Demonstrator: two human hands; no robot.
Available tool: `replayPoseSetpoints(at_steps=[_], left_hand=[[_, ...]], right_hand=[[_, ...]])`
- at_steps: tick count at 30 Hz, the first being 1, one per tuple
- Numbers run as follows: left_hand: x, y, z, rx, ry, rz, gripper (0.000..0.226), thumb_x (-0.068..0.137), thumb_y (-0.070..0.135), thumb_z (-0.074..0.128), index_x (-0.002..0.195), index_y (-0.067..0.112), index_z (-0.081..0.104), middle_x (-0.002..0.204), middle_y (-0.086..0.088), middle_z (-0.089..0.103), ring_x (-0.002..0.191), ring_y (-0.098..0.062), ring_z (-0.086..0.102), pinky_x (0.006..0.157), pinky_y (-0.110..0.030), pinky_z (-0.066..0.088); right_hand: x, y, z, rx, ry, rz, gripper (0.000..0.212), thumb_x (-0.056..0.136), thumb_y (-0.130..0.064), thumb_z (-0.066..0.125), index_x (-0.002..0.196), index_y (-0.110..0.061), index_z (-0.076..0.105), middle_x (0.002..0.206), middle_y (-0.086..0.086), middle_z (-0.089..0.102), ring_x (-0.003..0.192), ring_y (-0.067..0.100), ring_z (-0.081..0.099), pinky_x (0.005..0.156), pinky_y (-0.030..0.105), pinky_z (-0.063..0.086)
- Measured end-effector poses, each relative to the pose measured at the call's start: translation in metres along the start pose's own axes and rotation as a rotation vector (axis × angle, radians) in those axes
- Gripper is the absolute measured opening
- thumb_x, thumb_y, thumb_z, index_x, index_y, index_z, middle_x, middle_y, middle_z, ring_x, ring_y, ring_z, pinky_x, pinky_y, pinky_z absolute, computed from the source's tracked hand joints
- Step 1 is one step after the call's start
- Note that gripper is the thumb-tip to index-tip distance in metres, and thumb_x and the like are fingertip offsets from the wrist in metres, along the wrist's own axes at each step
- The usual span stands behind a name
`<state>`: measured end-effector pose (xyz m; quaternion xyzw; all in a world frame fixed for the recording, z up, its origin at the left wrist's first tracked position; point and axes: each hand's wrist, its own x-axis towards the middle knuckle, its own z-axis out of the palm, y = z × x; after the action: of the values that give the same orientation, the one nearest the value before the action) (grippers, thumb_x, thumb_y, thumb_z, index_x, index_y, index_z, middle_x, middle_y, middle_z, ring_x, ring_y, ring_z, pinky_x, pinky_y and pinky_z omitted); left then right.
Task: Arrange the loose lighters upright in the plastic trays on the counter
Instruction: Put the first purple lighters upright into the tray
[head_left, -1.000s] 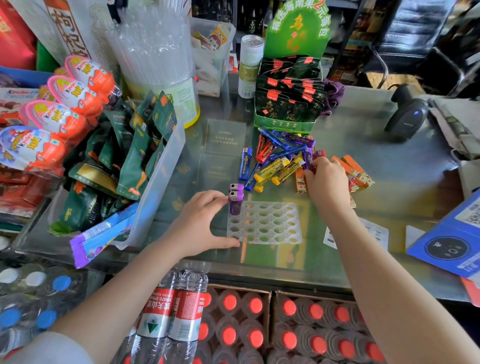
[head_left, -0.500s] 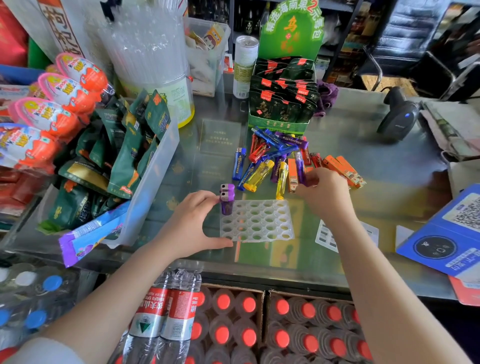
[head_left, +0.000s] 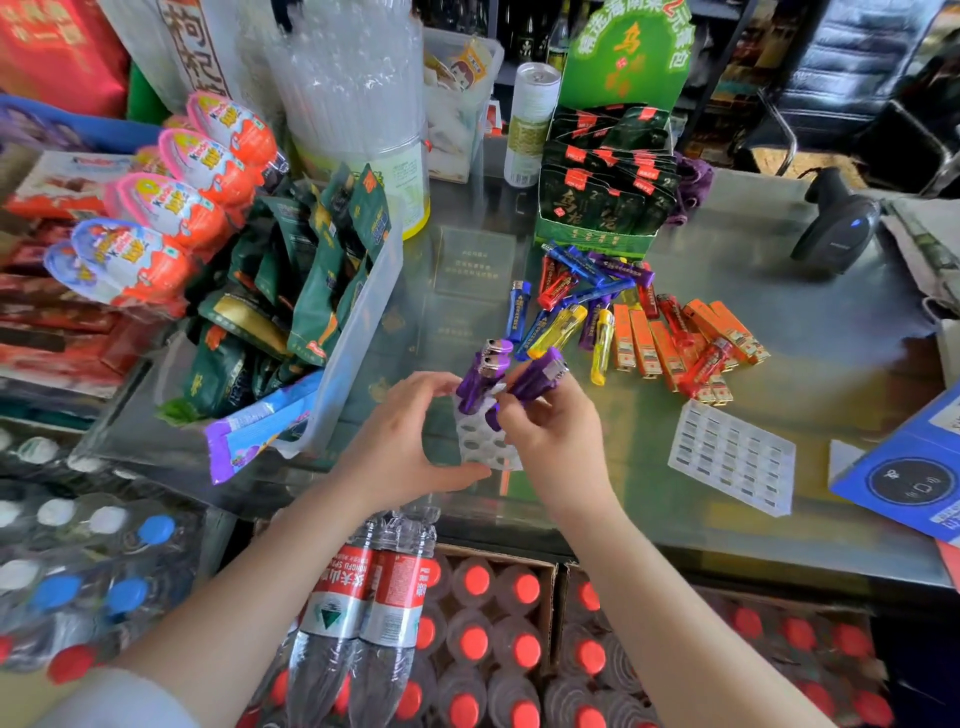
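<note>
Change: since a second ago the right hand (head_left: 558, 441) has left the lighter pile and come over the tray carrying a purple lighter; the left hand has stayed at the tray's left edge.
Snack bin: clear plastic bin (head_left: 358, 332) of green packets at the left of the bench (head_left: 810, 332), well apart from the tray.
Left hand: left hand (head_left: 410, 441), its grip curled round the left edge of the tray, thumb under the near edge, fingers near the standing lighters.
Tray: white plastic tray (head_left: 485, 447) with rows of round holes, on the bench between the two hands, partly hidden by the right hand.
Standing lighters: two purple lighters (head_left: 485, 371) upright in the tray's far left corner, metal tops up, touching each other.
Held lighter: purple lighter (head_left: 537, 376), tilted with its metal top up and to the right, just beside the standing pair.
Right hand: its grip pinches the held lighter low on the body, over the tray's right part.
Loose lighters: pile of lighters (head_left: 623, 322) lying flat on the bench beyond the tray, blue, red, yellow, purple and orange.
Second tray: another white tray (head_left: 732, 457) flat on the bench to the right, apart from the hands.
Scanner: black barcode scanner (head_left: 836, 223) at the far right of the bench.
</note>
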<state>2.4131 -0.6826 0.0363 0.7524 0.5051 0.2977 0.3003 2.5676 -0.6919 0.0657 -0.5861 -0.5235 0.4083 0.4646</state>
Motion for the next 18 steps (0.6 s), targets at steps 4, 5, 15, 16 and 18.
replayPoseSetpoints(at_steps=[4,5,15,16,18], left_hand=[[-0.001,-0.001,0.003,0.017,0.004,-0.001,0.075,0.055,0.059,0.065,0.117,0.022,0.047,0.114,0.009,0.049,0.109,-0.001,0.044,0.091,-0.002,0.025],[-0.001,-0.001,0.004,0.025,0.001,0.003,0.075,0.055,0.06,0.064,0.117,0.023,0.047,0.114,0.011,0.048,0.108,-0.001,0.043,0.091,-0.002,0.024],[0.007,-0.014,0.013,0.15,-0.057,0.012,0.083,0.05,0.065,0.063,0.115,0.015,0.052,0.11,0.006,0.046,0.108,-0.013,0.038,0.09,-0.022,0.028],[0.007,-0.015,0.013,0.156,-0.06,0.005,0.084,0.049,0.065,0.063,0.116,0.015,0.051,0.111,0.005,0.044,0.107,-0.011,0.035,0.09,-0.021,0.026],[0.007,-0.015,0.012,0.167,-0.065,0.0,0.086,0.049,0.066,0.062,0.117,0.016,0.051,0.112,0.002,0.042,0.108,-0.009,0.032,0.092,-0.022,0.026]], right_hand=[[0.001,0.01,0.008,-0.016,0.043,0.052,0.007,0.074,-0.016,0.057,0.081,-0.014,0.054,0.067,0.0,0.061,0.06,0.019,0.059,0.061,0.041,0.05],[0.0,0.012,0.009,0.003,0.025,0.066,0.009,0.077,-0.011,0.059,0.084,-0.012,0.054,0.069,0.003,0.063,0.057,0.016,0.059,0.057,0.039,0.05],[0.002,0.022,0.014,-0.374,0.03,-0.102,0.028,0.074,-0.02,0.074,0.082,-0.019,0.047,0.073,-0.001,0.059,0.065,0.017,0.051,0.053,0.023,0.036],[0.002,0.025,0.014,-0.385,0.028,-0.111,0.027,0.074,-0.02,0.073,0.081,-0.016,0.047,0.074,0.001,0.06,0.065,0.018,0.052,0.054,0.025,0.039],[0.001,0.03,0.013,-0.421,0.022,-0.158,0.026,0.074,-0.021,0.074,0.083,-0.008,0.053,0.075,0.007,0.062,0.066,0.024,0.056,0.058,0.034,0.045]])
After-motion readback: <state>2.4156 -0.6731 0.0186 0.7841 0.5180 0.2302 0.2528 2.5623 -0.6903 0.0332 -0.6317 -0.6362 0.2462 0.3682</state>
